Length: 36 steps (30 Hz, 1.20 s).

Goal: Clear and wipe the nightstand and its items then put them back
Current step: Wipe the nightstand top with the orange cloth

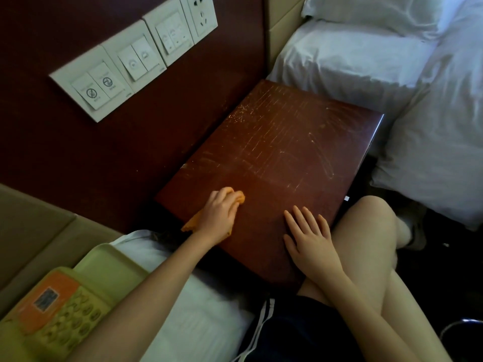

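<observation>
Mostly beneath the left hand (pixel 219 212), grip seemingly curled: orange cloth (pixel 191 223) on the nightstand (pixel 287 152); right hand (pixel 308 237) flat, empty.

Nightstand (pixel 282 152) top: dark red-brown wood, with pale scratches and streaks beyond both hands. An orange cloth (pixel 190 223) lies on it under the left hand (pixel 218 212), which grips it near the wall-side edge. One corner pokes out ahead of the fingertips, another trails by the wrist. The right hand (pixel 308 239) rests flat on the wood just right of the left, fingers straight. Near bed (pixel 203 309), under the left forearm: a pale green tray (pixel 109 259) lies on the white sheet, with a telephone (pixel 52 309) on the tray. Far bed (pixel 339 56), well past both hands: a white pillow (pixel 366 11).
</observation>
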{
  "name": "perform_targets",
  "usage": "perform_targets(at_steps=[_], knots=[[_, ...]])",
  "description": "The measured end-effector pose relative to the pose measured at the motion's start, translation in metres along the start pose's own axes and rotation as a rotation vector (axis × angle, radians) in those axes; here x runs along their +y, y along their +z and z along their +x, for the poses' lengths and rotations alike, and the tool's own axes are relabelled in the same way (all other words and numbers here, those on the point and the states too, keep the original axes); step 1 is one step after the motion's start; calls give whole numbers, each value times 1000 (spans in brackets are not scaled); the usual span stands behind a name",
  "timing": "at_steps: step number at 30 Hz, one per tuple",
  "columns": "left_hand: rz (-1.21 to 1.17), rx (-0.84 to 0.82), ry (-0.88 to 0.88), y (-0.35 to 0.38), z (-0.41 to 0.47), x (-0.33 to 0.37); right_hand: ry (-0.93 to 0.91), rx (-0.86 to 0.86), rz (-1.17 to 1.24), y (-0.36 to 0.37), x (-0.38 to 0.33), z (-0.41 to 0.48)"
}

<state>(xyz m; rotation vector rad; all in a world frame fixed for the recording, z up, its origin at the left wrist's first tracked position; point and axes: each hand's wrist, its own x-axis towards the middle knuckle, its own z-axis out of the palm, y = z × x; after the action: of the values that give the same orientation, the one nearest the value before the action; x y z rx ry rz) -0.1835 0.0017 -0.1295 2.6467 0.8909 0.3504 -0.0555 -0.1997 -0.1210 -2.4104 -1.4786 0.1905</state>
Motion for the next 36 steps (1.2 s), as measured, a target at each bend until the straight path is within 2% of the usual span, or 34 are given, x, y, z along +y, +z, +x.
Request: perform_targets(at_steps=[5, 8, 11, 17, 20, 23, 27, 30, 33, 36], knots=[[44, 227, -464, -14, 14, -25, -18, 87, -30, 2, -1, 0], [60, 278, -569, -9, 35, -9, -30, 118, -45, 4, 1, 0], [53, 223, -481, 0, 45, 10, -26, 126, -44, 4, 1, -1], [-27, 23, -11, 9, 16, 18, -21, 92, -31, 3, -1, 2], [-30, 14, 79, -1, -2, -5, -25, 93, -36, 3, -1, 2], [41, 99, -52, -16, -8, -38, -32, 111, -41, 4, -1, 1], [53, 255, -395, -37, 5, -77, -28, 129, -46, 4, -2, 1], [38, 247, -559, -49, 28, -91, -25, 110, -46, 4, -2, 1], [34, 203, -578, -50, 38, -86, -9, 78, -32, 4, -1, 1], [40, 155, -375, -44, 24, -74, -3, 64, -38, 3, -3, 4]])
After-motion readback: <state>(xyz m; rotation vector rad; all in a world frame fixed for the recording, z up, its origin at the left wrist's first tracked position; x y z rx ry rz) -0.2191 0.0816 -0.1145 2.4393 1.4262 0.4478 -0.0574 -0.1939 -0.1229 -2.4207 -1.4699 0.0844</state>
